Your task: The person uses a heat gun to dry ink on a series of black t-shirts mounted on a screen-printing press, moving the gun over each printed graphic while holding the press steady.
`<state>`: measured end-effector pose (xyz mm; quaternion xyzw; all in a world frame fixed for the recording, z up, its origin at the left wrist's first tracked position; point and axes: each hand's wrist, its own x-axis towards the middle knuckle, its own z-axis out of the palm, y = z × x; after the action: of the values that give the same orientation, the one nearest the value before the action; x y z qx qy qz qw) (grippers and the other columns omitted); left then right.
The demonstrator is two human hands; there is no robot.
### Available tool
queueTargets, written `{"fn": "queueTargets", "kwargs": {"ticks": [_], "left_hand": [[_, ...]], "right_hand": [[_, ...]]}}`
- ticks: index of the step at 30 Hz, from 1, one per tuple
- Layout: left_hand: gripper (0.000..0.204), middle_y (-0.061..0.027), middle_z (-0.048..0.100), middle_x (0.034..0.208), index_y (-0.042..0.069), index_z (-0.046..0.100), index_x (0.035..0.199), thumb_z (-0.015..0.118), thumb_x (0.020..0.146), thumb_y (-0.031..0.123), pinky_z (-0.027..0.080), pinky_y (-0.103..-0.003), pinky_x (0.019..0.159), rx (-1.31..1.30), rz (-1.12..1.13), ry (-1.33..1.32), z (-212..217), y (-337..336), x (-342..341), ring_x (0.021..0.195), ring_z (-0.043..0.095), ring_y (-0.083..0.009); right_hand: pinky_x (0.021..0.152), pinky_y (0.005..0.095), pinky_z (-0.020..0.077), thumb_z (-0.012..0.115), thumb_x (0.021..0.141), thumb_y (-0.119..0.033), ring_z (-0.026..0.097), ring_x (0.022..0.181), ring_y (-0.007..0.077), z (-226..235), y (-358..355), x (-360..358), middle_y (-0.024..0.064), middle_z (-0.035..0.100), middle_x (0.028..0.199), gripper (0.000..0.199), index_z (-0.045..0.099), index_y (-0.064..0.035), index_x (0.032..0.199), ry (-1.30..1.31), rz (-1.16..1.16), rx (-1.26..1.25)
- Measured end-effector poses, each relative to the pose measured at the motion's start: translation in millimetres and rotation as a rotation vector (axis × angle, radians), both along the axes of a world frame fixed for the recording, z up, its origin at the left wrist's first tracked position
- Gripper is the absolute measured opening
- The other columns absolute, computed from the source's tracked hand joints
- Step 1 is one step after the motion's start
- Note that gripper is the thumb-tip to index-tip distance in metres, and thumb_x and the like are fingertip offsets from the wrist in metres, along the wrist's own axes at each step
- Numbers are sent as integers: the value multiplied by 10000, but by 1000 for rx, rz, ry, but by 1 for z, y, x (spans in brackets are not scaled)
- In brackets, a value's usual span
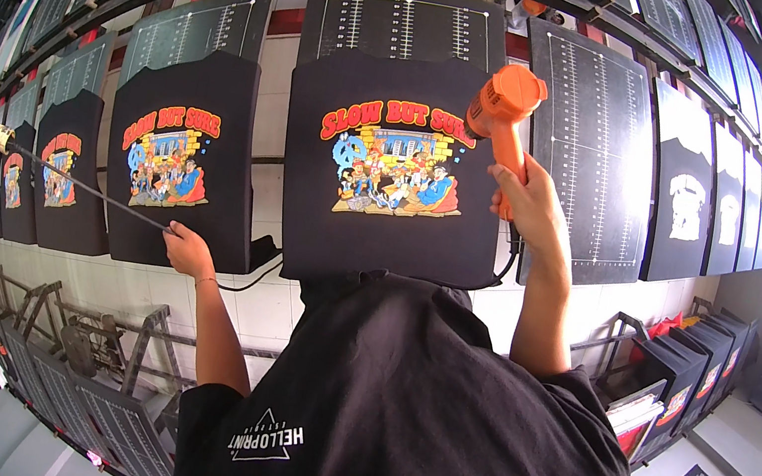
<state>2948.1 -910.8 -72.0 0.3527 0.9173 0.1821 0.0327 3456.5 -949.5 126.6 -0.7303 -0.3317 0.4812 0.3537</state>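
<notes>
Right hand wrapped tight around orange heat gun, nozzle aimed left at the colour print on the centre black shirt, just beside it. Left hand, lower left, closed on a thin rod running up-left, well apart from that print.

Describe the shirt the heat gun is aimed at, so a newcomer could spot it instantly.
Follow the row of dark gridded boards along the tiled wall. The black printed shirt hangs on the middle board, right beside the orange heat gun in the right hand. It looks largest and faces the camera squarely.

Matt black cloth shirt with glossy colour print, smooth orange plastic heat gun, thin metal rod
</notes>
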Motion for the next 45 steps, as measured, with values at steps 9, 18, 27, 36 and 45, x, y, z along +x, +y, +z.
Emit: {"fn": "queueTargets", "kwargs": {"ticks": [9, 18, 27, 36, 45], "left_hand": [[521, -225, 682, 1084, -1, 626, 1143, 356, 1011, 424, 490, -554, 821, -23, 3, -9, 5, -1, 3, 994, 638, -444], [524, -224, 684, 1079, -2, 625, 1148, 356, 1010, 425, 491, -552, 821, -18, 4, -1, 3, 0, 1, 991, 640, -442], [522, -227, 688, 1047, 3, 632, 1103, 354, 1010, 434, 490, -559, 799, 4, -4, -6, 0, 0, 0, 965, 642, -447], [468, -215, 695, 926, -2, 626, 1006, 380, 1012, 397, 491, -553, 731, 19, -9, 18, -4, -2, -4, 865, 654, -443], [515, -220, 697, 972, -15, 646, 1019, 377, 1015, 423, 485, -551, 766, 99, -8, -77, 0, 0, -7, 918, 653, -430]], "right_hand": [[550, 241, 495, 584, 941, -183, 565, 610, 73, 6, -13, 6, 16, 538, 758, 249, 558, 18, 1086, 34, -14, -33], [529, 232, 486, 579, 943, -168, 558, 580, 77, 4, -21, 0, 25, 570, 774, 291, 550, 31, 1153, -20, -26, -22], [550, 223, 488, 587, 955, -206, 542, 597, 62, 0, -2, -12, 42, 611, 866, 342, 555, 37, 1194, 188, -44, 110], [521, 228, 437, 592, 944, -182, 528, 587, 63, -7, 26, -43, 17, 553, 723, 255, 569, 30, 1083, 208, 62, 87], [499, 283, 465, 618, 912, -226, 586, 563, 114, -19, 61, -105, 46, 588, 678, 283, 557, 30, 1018, 62, 287, 99]]}}
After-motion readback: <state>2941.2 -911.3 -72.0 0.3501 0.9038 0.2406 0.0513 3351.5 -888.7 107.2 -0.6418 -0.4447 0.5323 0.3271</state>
